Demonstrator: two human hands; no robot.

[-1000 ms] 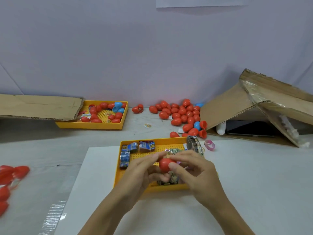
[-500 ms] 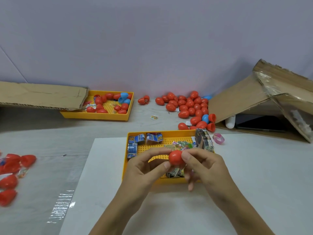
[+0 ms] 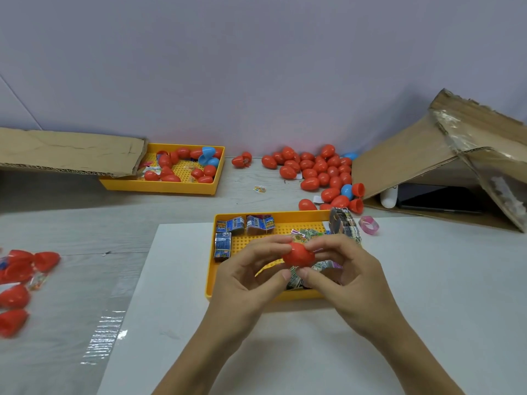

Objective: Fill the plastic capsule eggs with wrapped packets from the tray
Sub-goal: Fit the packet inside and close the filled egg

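A: Status, near first?

B: Centre frame, both hands on one red egg [image 3: 298, 254]. Left hand [image 3: 251, 276] pinching left end, thumb under, fingers over top. Right hand [image 3: 346, 276] pinching right end, same way. Egg long axis roughly horiz, running hand to hand, held above near tray [image 3: 210, 269]. Looks shut; seam not resolvable.

A: Key relation for next move?

B: Axis in line w/ the two grips, so prob a push-together to snap or pull-apart to open. Can't tell which, contents not visible. Neither hand nearer, egg midway betw both.

A: Packets?

B: In near tray, right under and behind hands. Blue packets [image 3: 245, 225] along far-left corner, silver/green packets [image 3: 306, 234] just behind egg, more partly hidden under right hand. Taller packet stack [image 3: 343, 223] at tray's far-right corner.

A: Obstructions?

B: None betw hands and tray. Pink ring [image 3: 368, 225] just right of stack, off tray.

A: Farther out?

B: Red eggs [image 3: 17, 280] at left edge. Egg pile [image 3: 319, 171] upper centre-right, mostly red, few blue, some open halves. Second yellow tray [image 3: 159, 187] upper left w/ eggs, cardboard sheet [image 3: 68, 151] overlapping its left end. Cardboard box [image 3: 445, 155] upper right, collapsed.
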